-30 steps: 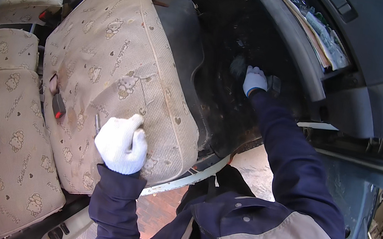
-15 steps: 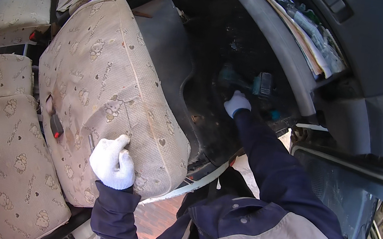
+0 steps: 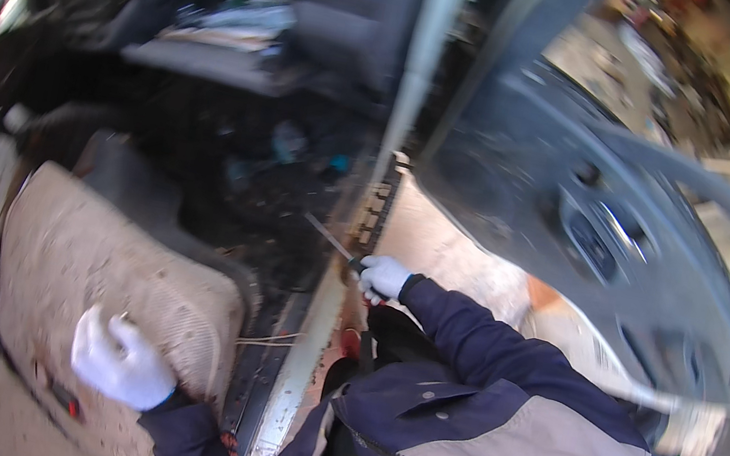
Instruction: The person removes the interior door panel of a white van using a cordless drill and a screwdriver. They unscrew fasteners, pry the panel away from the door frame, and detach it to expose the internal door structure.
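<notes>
My right hand (image 3: 384, 278), in a white glove, grips a screwdriver (image 3: 332, 236) by its dark handle over the door sill. The thin metal shaft points away and to the left, over the dark vehicle floor. My left hand (image 3: 120, 363), also gloved in white, is over the patterned light seat cushion (image 3: 128, 256). Its fingers curl inward, with the thumb and index finger a little apart at the tips. Motion blurs it, and whatever lies inside the fingers is hidden. Whether it touches the seat, I cannot tell.
An open vehicle door (image 3: 568, 223) stands to the right. Blurred blue-green items (image 3: 287, 144) lie on the dark footwell floor. Ahead, a dashboard shelf (image 3: 223, 35) holds papers and clear plastic. A pale string (image 3: 269, 341) stretches from the seat edge to the sill (image 3: 303, 367).
The view has swung right, toward the open door. My right hand has come back from the footwell floor to the sill, and a screwdriver now shows in it. My left hand remains over the seat.
</notes>
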Tool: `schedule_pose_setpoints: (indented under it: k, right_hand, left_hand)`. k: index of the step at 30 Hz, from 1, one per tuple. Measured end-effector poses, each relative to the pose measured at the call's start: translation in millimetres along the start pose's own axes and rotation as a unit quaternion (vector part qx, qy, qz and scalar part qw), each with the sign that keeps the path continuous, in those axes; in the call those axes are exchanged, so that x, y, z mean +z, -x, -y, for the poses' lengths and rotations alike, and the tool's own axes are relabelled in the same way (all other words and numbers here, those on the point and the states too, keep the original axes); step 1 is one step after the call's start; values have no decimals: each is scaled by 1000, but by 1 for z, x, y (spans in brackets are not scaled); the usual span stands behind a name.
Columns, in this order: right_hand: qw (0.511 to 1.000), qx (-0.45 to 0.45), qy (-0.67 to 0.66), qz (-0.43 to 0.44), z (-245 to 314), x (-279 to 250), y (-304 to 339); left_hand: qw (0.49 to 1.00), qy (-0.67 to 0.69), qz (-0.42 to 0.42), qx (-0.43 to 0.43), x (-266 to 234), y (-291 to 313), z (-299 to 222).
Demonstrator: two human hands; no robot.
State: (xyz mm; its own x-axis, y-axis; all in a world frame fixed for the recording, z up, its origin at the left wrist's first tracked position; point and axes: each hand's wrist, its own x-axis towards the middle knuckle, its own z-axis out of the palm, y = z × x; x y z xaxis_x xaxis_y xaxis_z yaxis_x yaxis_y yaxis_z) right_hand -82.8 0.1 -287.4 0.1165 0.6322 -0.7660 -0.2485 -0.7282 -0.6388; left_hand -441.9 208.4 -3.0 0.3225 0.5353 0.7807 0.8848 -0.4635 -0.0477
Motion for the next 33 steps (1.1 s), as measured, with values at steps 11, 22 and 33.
schedule_pose_setpoints:
  k: [11, 22, 33]
  right_hand:
    - [902, -203, 145, -353, -132, -21, 367]
    - [711, -127, 150, -675, -186, -6, 642]
    - [566, -44, 160, -808, -215, -5, 723]
  left_hand:
    - [922, 348, -9, 170, -60, 28, -143]
    - [608, 603, 179, 483, -173, 65, -429]
    - [526, 627, 112, 563, -261, 75, -571]
